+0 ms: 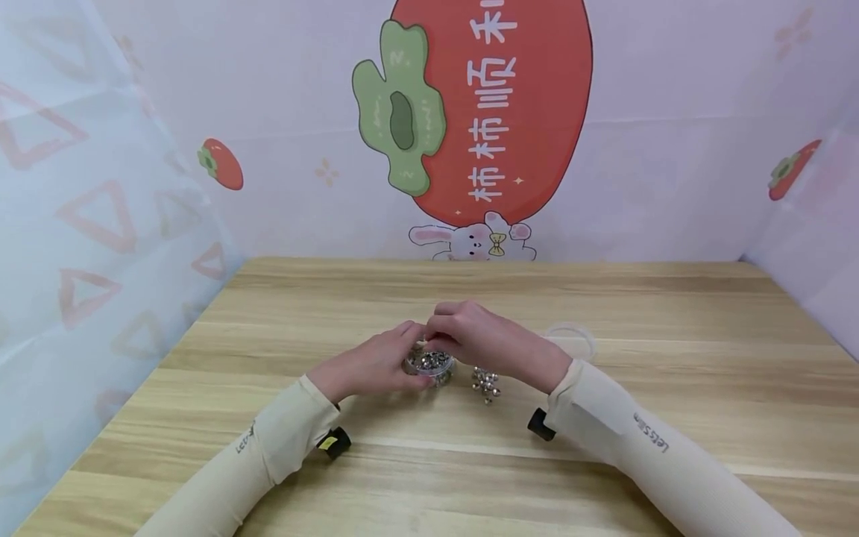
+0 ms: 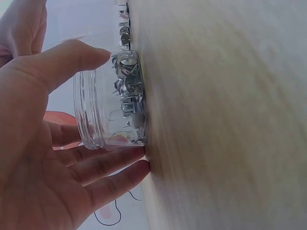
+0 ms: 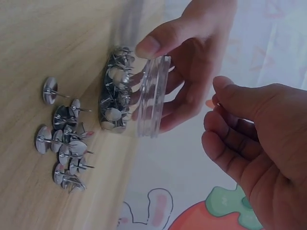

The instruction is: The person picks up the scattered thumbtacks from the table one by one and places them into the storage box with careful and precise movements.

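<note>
My left hand (image 1: 382,362) grips a clear round plastic jar (image 2: 91,112) standing on the table, thumb on one side and fingers on the other. Silver thumbtacks (image 3: 115,96) cover the bottom of the jar. Over its open mouth is my right hand (image 1: 473,335), fingers curled in and thumb tip close to the index finger; I cannot tell whether something small is between them. Just right of the jar, a loose pile of thumbtacks (image 1: 486,383) lies on the wood, several with their pins pointing up in the right wrist view.
A clear round lid (image 1: 582,333) lies on the wooden table (image 1: 436,477), behind the right wrist. Printed cloth (image 1: 288,201) hangs along the back edge and both sides. Small black devices (image 1: 335,443) are worn under both wrists.
</note>
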A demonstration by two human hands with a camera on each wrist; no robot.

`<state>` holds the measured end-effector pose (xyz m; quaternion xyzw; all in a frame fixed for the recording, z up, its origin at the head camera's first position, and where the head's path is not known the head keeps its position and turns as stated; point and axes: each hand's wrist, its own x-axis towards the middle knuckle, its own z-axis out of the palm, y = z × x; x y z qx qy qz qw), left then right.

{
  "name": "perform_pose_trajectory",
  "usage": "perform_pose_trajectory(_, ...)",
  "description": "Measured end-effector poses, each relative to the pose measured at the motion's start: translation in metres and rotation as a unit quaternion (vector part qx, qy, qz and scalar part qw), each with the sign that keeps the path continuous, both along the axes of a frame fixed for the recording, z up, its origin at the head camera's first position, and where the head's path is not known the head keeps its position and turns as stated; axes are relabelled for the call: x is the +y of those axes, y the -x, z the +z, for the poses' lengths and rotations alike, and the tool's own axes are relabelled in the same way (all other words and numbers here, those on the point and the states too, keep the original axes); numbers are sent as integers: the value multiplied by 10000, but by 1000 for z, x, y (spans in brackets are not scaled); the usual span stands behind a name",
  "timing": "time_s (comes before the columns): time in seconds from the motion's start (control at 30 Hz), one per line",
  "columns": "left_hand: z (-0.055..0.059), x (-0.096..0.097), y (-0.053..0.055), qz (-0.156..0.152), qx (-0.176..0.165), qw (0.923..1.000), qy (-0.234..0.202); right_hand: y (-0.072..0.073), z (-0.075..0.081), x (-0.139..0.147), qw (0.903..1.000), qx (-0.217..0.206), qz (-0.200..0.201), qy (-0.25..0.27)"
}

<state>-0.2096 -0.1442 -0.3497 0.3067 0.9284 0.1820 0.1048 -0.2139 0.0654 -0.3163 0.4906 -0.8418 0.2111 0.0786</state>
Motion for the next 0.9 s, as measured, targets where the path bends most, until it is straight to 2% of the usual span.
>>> perform_pose_trajectory(0.2, 0, 0, 1, -56, 51, 9999, -78, 2, -3, 0, 9993, 257, -250, -132)
perform_pose_trajectory(0.33, 0, 0, 2, -102, 49, 9998, -152, 3, -4, 3, 9985, 279, -425, -213)
perform_pose_trajectory(0.63, 1, 1, 2, -52, -2, 9999, -150, 3, -3, 4, 9976, 398, -432, -365)
perform_pose_trajectory(0.9, -2, -1, 1, -60, 61, 9999, -78, -9, -4, 19, 9955, 164, -661, -657)
